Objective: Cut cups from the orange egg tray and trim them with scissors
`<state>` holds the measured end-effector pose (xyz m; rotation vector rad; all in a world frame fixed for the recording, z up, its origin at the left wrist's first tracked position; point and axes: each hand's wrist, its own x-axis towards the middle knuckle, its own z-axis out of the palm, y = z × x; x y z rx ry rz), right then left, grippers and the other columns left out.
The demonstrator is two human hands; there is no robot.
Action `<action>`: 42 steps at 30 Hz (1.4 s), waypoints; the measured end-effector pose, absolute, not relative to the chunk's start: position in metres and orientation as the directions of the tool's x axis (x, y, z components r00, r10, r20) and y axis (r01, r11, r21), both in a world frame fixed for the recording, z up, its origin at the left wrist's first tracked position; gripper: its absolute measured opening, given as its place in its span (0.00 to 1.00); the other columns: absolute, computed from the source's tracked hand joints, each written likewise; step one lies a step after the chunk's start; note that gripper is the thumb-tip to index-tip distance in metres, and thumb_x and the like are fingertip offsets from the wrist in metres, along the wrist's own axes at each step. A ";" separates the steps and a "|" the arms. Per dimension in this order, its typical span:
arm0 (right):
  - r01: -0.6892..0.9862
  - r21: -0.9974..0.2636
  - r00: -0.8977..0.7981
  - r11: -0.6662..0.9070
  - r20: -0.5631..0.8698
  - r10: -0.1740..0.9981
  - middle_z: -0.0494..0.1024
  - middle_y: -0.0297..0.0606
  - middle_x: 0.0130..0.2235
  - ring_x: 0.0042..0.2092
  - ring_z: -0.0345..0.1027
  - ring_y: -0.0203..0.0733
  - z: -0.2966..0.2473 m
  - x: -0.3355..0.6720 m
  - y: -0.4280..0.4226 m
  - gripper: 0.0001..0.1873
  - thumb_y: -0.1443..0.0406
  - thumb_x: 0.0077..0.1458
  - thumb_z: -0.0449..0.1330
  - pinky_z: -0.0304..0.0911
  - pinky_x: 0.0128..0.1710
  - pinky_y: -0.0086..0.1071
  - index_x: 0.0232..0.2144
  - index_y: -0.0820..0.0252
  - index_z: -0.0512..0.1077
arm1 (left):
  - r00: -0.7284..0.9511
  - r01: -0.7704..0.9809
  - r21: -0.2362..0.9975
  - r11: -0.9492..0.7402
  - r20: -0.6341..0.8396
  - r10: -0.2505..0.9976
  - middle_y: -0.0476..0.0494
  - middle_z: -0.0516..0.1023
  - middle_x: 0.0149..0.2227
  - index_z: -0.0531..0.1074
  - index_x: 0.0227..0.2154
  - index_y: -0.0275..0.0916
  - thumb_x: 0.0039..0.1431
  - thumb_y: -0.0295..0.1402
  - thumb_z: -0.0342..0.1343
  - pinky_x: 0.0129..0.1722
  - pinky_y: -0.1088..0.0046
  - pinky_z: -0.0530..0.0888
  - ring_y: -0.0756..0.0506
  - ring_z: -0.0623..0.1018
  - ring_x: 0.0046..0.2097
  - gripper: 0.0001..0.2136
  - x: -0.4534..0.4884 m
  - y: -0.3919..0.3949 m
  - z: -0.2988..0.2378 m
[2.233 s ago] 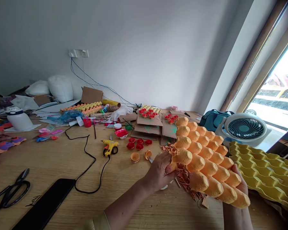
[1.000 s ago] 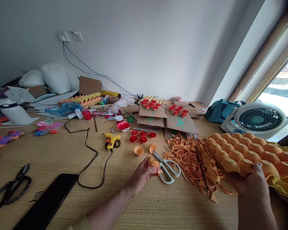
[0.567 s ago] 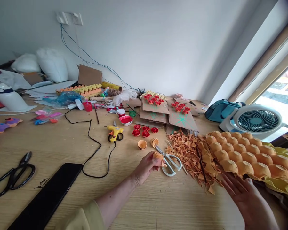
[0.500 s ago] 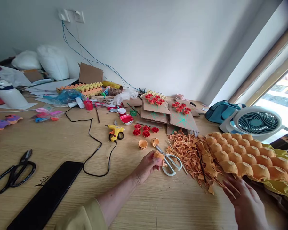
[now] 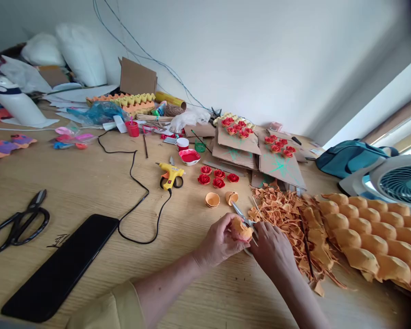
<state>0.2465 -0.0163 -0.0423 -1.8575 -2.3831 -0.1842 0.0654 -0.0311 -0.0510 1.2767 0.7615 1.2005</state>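
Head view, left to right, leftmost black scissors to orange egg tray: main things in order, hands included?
Black scissors, black slab, yellow glue gun, left hand gripping an orange cup, right hand at the pale-handled scissors, orange egg tray. Skipped: red roses and orange scraps, whose spans overlap the hands.

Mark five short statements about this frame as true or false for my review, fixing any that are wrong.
1. The left hand holds an orange cup. True.
2. The right hand grips the yellow glue gun. False: it is at the light-handled scissors; the yellow glue gun lies apart from both hands.
3. Five red flowers lie in front of the bowl of red paint. True.
4. The black-handled scissors lie right of the flat black object. False: they lie left of it.
5. The orange egg tray sits right of the orange scraps. True.
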 end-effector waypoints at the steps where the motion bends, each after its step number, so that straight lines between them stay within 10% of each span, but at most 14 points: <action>1: 0.966 0.040 -0.258 0.255 0.165 0.952 0.77 0.43 0.34 0.40 0.71 0.51 -0.043 0.248 -0.017 0.06 0.60 0.58 0.56 0.60 0.39 0.39 0.34 0.57 0.68 | 0.245 -0.231 0.965 -0.123 0.180 0.953 0.44 0.73 0.40 0.67 0.43 0.39 0.50 0.38 0.67 0.43 0.70 0.73 0.45 0.75 0.41 0.21 0.065 -0.031 -0.051; 10: 0.838 -0.484 -0.204 0.254 0.154 0.967 0.77 0.36 0.31 0.28 0.69 0.44 -0.035 0.273 -0.020 0.13 0.51 0.59 0.53 0.59 0.27 0.33 0.35 0.51 0.68 | 0.244 -0.241 0.971 -0.001 0.062 0.968 0.44 0.70 0.40 0.66 0.44 0.40 0.52 0.37 0.66 0.45 0.69 0.74 0.45 0.76 0.43 0.19 0.065 -0.033 -0.046; 16: 0.342 -0.939 -0.179 -0.036 -0.102 0.979 0.75 0.36 0.32 0.32 0.66 0.41 -0.019 0.266 -0.030 0.21 0.49 0.54 0.61 0.63 0.29 0.30 0.44 0.55 0.72 | 0.256 -0.224 0.975 0.007 0.052 0.965 0.44 0.71 0.40 0.67 0.46 0.38 0.52 0.43 0.66 0.43 0.71 0.72 0.46 0.75 0.41 0.22 0.065 -0.031 -0.046; 28: -0.048 -0.987 -0.177 -0.152 -0.141 0.974 0.75 0.36 0.33 0.33 0.68 0.42 -0.043 0.246 -0.028 0.21 0.53 0.45 0.71 0.67 0.31 0.31 0.40 0.55 0.74 | 0.406 -0.216 0.972 -0.089 0.173 0.898 0.38 0.70 0.48 0.68 0.58 0.41 0.58 0.50 0.58 0.49 0.66 0.70 0.41 0.71 0.50 0.28 0.069 -0.035 -0.046; 34: 0.001 -0.995 -0.122 -0.097 -0.096 0.988 0.74 0.33 0.30 0.30 0.68 0.39 -0.040 0.243 -0.026 0.23 0.52 0.43 0.72 0.65 0.28 0.30 0.38 0.56 0.73 | 0.375 -0.371 0.924 0.095 0.056 0.925 0.48 0.70 0.32 0.64 0.44 0.38 0.64 0.47 0.52 0.29 0.76 0.68 0.52 0.70 0.29 0.17 0.069 -0.032 -0.056; 42: 0.237 -0.971 -0.017 0.039 0.036 0.999 0.78 0.37 0.32 0.31 0.70 0.42 -0.038 0.241 -0.029 0.22 0.51 0.48 0.67 0.65 0.30 0.32 0.41 0.57 0.73 | 0.441 -0.332 0.927 0.174 -0.010 0.897 0.45 0.73 0.35 0.67 0.46 0.36 0.63 0.49 0.51 0.29 0.74 0.72 0.50 0.74 0.30 0.20 0.069 -0.032 -0.048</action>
